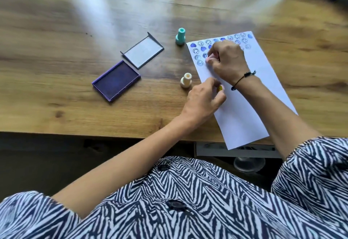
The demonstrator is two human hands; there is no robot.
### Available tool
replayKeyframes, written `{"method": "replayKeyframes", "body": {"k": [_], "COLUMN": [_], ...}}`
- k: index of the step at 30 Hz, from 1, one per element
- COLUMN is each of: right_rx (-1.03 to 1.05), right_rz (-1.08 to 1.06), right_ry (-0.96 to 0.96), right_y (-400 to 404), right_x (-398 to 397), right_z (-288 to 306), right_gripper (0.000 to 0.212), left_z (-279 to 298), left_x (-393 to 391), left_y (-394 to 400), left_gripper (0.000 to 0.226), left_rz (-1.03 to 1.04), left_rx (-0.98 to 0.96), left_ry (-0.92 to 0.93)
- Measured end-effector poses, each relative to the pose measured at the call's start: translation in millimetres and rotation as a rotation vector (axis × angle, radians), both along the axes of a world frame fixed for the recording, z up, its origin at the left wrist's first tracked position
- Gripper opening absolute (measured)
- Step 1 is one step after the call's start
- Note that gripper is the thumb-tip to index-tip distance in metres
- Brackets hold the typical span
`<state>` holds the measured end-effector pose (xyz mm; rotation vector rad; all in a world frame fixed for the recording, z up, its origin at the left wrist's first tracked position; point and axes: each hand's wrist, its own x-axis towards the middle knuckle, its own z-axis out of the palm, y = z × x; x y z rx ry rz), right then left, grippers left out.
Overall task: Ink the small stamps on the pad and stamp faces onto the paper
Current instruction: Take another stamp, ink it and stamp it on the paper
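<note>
A white paper (pixel 243 107) lies slanted at the table's right, its far end covered with blue stamped faces and hearts. My right hand (pixel 228 60) is closed around a small pink stamp (pixel 210 58), pressing it down on the paper near the left rows of prints. My left hand (pixel 203 100) rests on the paper's left edge and pinches a small yellow stamp (pixel 220 88). The open purple ink pad (pixel 116 81) sits to the left. A teal stamp (pixel 180 37) and a cream stamp (pixel 186 80) stand upright on the table.
The ink pad's grey lid (pixel 142 52) lies upturned just beyond the pad. The wooden table (pixel 75 31) stretches away to the left and far side. Its near edge runs below my forearms, and the paper's near corner hangs over it.
</note>
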<state>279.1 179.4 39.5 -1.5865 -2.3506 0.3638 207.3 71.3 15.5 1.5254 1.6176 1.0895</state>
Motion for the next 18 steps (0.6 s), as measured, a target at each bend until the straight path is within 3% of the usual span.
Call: {"method": "replayKeyframes", "body": {"k": [18], "right_rx": [0.111], "right_rz": [0.129], "right_ry": [-0.322], "right_y": [8], "right_x": [-14], "right_z": [0], "right_gripper": [0.015], "left_z": [-5], "left_x": [2], "left_y": [0], "left_gripper": [0.021], "left_rz": [0.077], "left_rx": [0.048], "left_ry": [0.018]}}
